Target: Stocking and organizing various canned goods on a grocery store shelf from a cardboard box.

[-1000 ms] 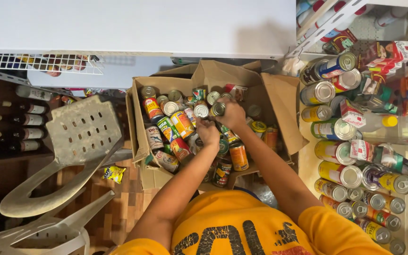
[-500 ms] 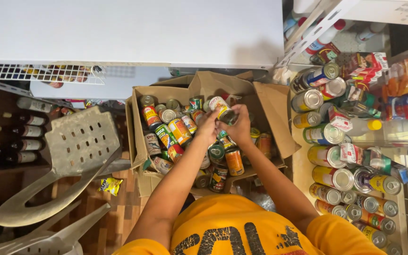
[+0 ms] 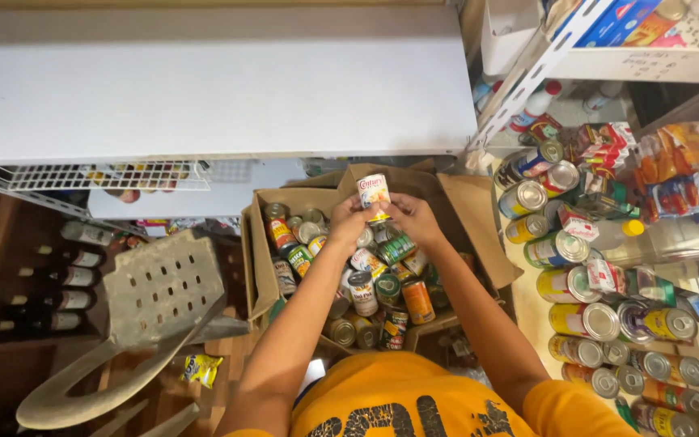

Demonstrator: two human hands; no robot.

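Both my hands hold one small white-labelled can [image 3: 374, 191] lifted above an open cardboard box [image 3: 262, 243]. My left hand [image 3: 348, 222] grips its lower left side and my right hand [image 3: 411, 217] its lower right side. The box below is filled with several mixed tins [image 3: 366, 291], some upright and some lying on their sides. My orange shirt [image 3: 414, 400] fills the bottom of the view.
A shelf [image 3: 527, 316] on the right carries several cans lying in rows and coloured packets. A grey plastic chair [image 3: 155, 299] stands left of the box. Dark bottles [image 3: 58, 279] lie on a rack at far left. A white shelf board [image 3: 204, 89] spans above. A yellow packet [image 3: 201, 369] lies on the floor.
My hands rose out of the box of tins, bringing the white-labelled can up with them; both hands now hold it above the box.
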